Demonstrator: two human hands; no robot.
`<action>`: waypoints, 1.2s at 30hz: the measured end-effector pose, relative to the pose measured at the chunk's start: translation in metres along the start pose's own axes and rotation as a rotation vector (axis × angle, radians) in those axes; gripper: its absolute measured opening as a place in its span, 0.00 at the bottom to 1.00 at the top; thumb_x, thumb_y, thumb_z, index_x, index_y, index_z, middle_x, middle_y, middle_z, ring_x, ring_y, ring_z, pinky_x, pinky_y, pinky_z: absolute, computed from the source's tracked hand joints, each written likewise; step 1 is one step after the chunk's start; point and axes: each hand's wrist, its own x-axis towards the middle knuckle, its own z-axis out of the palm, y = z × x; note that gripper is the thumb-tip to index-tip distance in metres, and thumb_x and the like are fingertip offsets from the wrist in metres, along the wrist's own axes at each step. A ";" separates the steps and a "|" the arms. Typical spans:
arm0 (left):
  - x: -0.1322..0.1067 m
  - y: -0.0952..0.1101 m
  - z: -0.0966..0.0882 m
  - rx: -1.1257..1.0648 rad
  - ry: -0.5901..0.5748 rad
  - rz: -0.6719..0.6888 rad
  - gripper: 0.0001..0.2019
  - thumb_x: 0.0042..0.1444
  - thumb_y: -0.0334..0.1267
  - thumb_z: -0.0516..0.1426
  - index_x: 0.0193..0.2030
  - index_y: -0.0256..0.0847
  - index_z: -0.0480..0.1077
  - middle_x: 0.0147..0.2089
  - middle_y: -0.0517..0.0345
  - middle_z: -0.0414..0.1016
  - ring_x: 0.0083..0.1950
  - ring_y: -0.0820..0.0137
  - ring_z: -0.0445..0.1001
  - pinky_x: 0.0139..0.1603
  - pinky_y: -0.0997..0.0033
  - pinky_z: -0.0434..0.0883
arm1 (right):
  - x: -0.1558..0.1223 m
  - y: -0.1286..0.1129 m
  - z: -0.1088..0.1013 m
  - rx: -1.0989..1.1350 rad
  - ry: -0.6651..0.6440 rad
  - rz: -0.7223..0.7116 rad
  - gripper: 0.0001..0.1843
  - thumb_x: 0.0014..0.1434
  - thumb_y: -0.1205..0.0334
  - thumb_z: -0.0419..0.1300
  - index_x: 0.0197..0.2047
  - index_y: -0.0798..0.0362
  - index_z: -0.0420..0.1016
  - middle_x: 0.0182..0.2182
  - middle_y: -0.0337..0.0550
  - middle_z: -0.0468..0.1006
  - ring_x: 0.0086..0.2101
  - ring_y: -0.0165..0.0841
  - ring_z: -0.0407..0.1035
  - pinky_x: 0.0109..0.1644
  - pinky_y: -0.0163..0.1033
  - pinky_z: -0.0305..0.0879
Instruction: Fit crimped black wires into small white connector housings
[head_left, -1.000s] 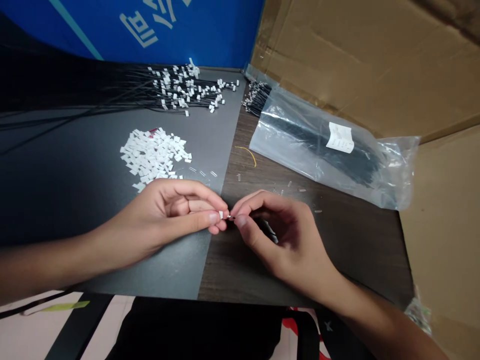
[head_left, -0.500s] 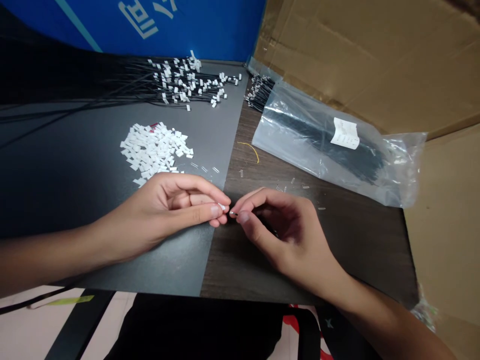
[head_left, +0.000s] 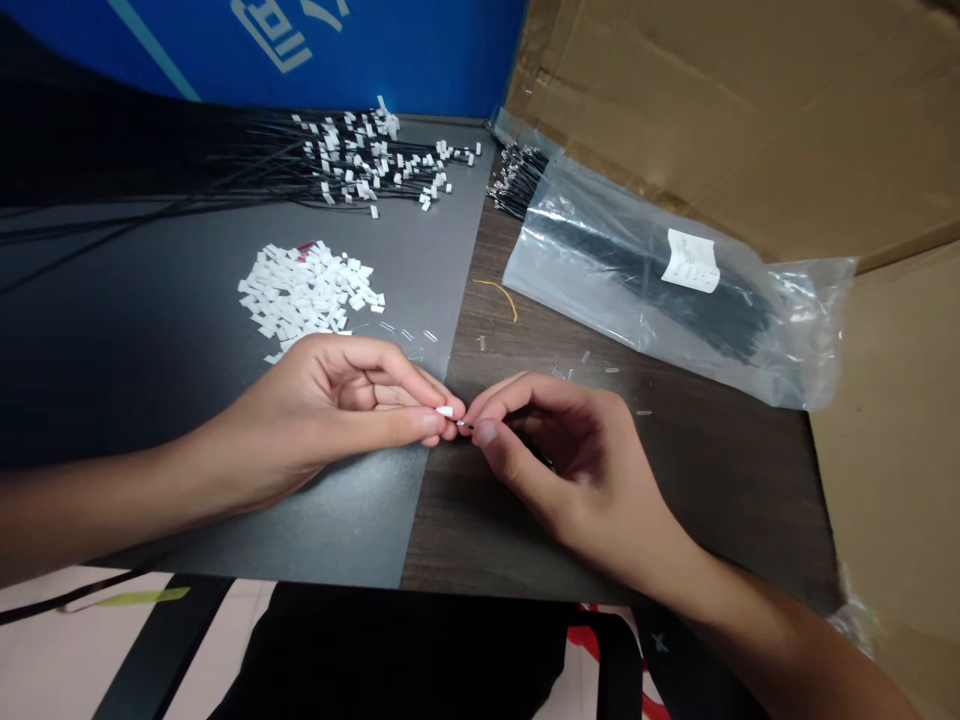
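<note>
White connector sits at the fingertips of our left hand, pinched between thumb and index finger; the other left fingers curl loosely behind it. Our right hand has thumb and index finger pressed together on a black wire, with its small metal terminal poking out toward the left fingertips. Terminal is right by the connector, slightly below it in view; we can't tell whether they touch. Both sets of fingertips are nearly meeting, over the dark wood tabletop near its border with the grey surface. Beyond our left fingers: pile of loose white connectors, something red at its far edge. Farther past that pile, we have a bundle of black wires tipped with white connectors, tails running off left. Thin clear slivers lie just beyond the left fingertips, more of them past the right knuckles. Straight out from the right fingertips: a curved yellow strand. Beyond and right of our right fingers lies a clear plastic bag of black wires, white label on top, metal-tipped ends sticking out its left mouth.
</note>
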 end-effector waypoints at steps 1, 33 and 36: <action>0.000 0.000 0.000 -0.006 0.002 0.004 0.11 0.56 0.34 0.88 0.36 0.49 0.95 0.44 0.56 0.99 0.45 0.64 0.99 0.51 0.77 0.94 | 0.000 0.000 0.000 0.003 0.002 0.002 0.14 0.72 0.56 0.87 0.40 0.48 0.90 0.39 0.43 0.95 0.41 0.39 0.90 0.46 0.41 0.87; -0.004 0.008 -0.001 0.253 -0.081 0.348 0.12 0.63 0.28 0.86 0.37 0.50 0.96 0.41 0.59 0.98 0.39 0.73 0.97 0.45 0.86 0.91 | -0.005 0.006 -0.002 0.034 -0.081 -0.190 0.12 0.67 0.78 0.84 0.43 0.52 0.92 0.45 0.43 0.96 0.43 0.33 0.90 0.52 0.34 0.86; -0.006 0.006 -0.002 0.271 -0.085 0.360 0.12 0.64 0.25 0.85 0.38 0.50 0.97 0.42 0.59 0.98 0.40 0.72 0.97 0.46 0.85 0.91 | -0.006 0.005 -0.001 0.001 -0.072 -0.166 0.11 0.68 0.75 0.84 0.42 0.51 0.91 0.44 0.43 0.97 0.42 0.34 0.89 0.50 0.37 0.86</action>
